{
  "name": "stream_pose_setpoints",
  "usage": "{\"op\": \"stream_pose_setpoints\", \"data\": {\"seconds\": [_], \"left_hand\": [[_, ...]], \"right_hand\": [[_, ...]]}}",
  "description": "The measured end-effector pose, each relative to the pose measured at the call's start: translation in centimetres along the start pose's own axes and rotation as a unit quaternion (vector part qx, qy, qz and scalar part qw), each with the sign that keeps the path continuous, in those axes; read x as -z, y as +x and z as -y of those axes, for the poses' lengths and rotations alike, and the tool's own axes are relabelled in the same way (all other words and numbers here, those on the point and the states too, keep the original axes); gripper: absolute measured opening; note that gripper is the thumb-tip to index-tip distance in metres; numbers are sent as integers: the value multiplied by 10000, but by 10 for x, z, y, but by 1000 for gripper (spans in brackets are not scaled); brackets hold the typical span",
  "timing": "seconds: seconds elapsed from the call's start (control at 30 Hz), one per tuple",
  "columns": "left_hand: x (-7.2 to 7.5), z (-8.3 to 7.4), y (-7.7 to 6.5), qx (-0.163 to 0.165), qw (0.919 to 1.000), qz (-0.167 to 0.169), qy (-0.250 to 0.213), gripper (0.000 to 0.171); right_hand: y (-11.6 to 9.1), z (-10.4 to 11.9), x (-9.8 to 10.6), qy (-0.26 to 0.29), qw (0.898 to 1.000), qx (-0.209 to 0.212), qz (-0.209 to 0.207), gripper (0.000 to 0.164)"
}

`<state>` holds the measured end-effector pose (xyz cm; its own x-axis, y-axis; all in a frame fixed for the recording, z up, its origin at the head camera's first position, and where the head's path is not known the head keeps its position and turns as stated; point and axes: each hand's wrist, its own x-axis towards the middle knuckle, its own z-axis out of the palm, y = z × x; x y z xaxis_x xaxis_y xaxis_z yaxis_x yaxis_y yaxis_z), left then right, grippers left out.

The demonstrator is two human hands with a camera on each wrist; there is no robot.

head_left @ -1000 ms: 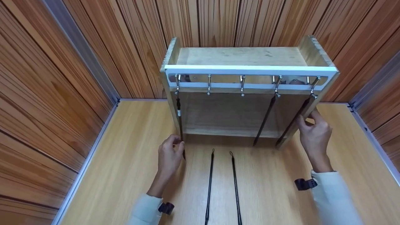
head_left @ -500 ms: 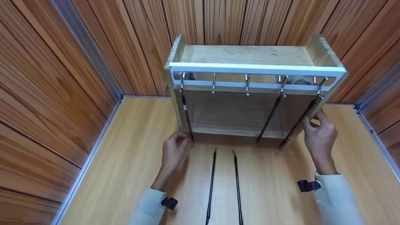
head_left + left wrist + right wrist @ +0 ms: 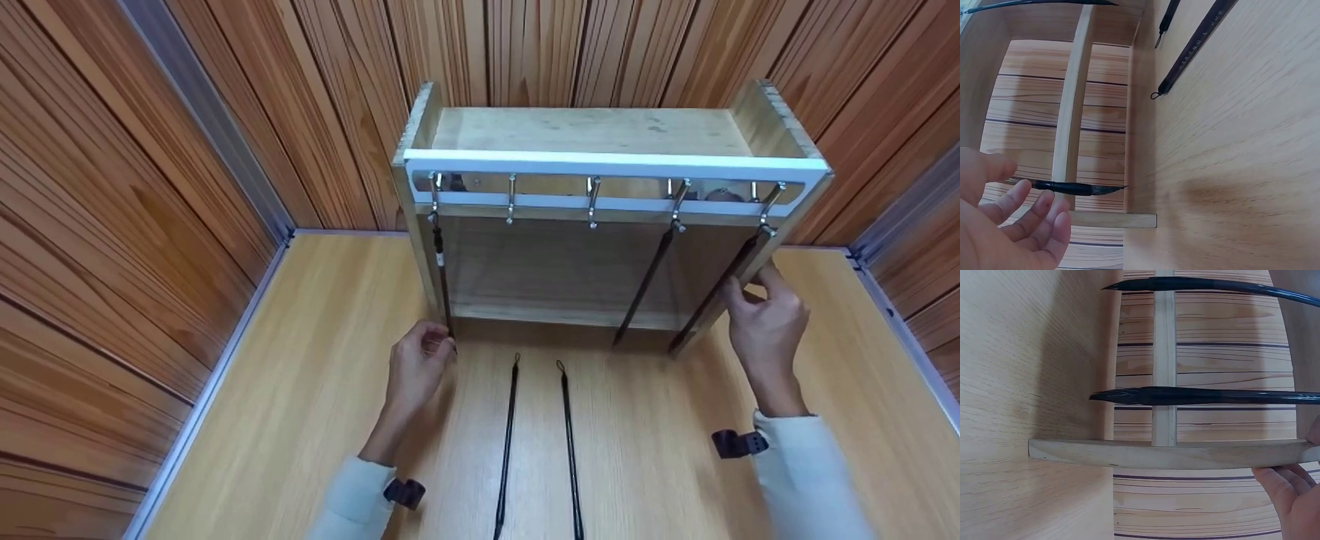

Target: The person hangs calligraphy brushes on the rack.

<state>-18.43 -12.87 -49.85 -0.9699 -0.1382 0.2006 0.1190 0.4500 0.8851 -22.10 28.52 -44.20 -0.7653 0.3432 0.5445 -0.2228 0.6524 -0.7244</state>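
Note:
In the head view, a wooden rack [image 3: 585, 131] stands with a white hook rail [image 3: 615, 163] across its front. A dark calligraphy brush [image 3: 441, 274] hangs tip down from the leftmost hook. My left hand [image 3: 415, 364] is at its lower part; in the left wrist view the thumb and loosely bent fingers [image 3: 1026, 222] lie apart on either side of the handle. My right hand [image 3: 772, 330] grips the rack's right side board [image 3: 1185, 455] between thumb and fingers. Two more brushes hang on the right, an inner brush [image 3: 645, 289] and an outer brush [image 3: 709, 300].
Two brushes lie on the table [image 3: 285, 420], a left one [image 3: 508, 442] and a right one [image 3: 570, 450], loops toward the rack. Two middle hooks, one of them a slim hook [image 3: 511, 199], carry nothing. Wood-panelled walls [image 3: 135, 225] enclose the table.
The left brush's lower end has swung in toward the rack, then slightly back out. The left fingers have come apart from it, then close again. My right hand keeps its grip on the rack.

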Motion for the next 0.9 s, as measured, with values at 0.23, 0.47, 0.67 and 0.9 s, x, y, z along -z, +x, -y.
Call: {"op": "stream_pose_setpoints", "data": {"seconds": [0.23, 0.47, 0.67, 0.9], "left_hand": [[-1, 0, -4, 225, 9992, 237, -210, 23], [-1, -6, -7, 282, 9983, 378, -334, 31], [2, -2, -13, 488, 9972, 495, -287, 39], [10, 5, -22, 795, 9946, 654, -140, 52]], "right_hand": [[0, 0, 0, -66, 10000, -62, 5, 28], [2, 1, 0, -47, 9999, 27, -130, 22], [2, 1, 1, -20, 9999, -108, -37, 24], [1, 0, -1, -53, 9999, -107, -54, 24]]}}
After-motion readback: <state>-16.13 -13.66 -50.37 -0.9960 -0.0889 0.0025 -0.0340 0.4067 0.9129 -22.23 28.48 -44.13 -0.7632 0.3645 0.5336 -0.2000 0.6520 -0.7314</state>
